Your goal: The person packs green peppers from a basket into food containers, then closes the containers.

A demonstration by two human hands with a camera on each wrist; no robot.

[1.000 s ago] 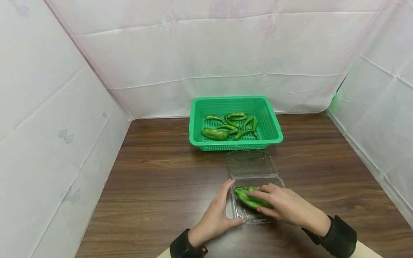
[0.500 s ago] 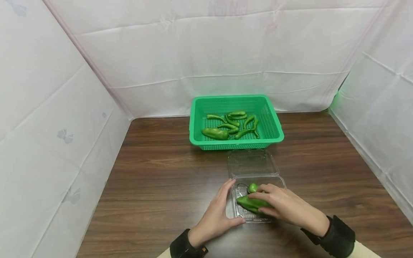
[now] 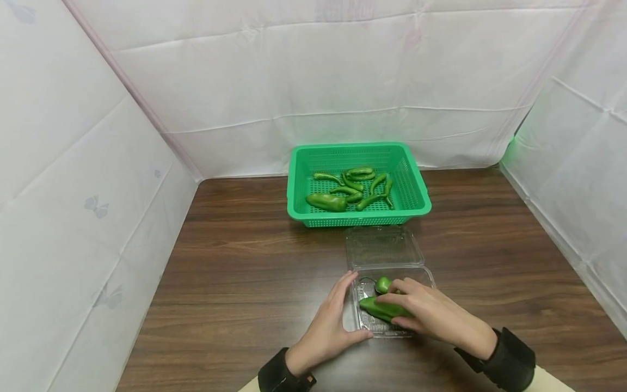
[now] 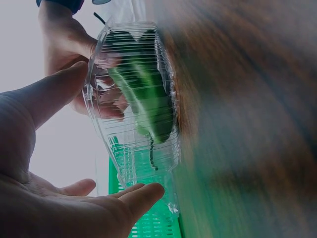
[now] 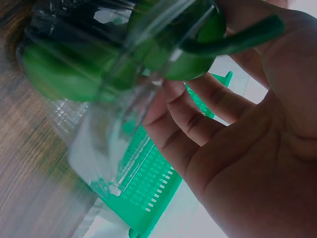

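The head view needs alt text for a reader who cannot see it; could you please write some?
A right hand lays a green pepper in an open clear plastic box that the left hand steadies on a wooden table. Behind stands a green basket of peppers.

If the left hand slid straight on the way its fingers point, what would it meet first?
Probably nothing near: the left hand points up along the clear container's left wall; ahead lies bare table, then likely the green basket.
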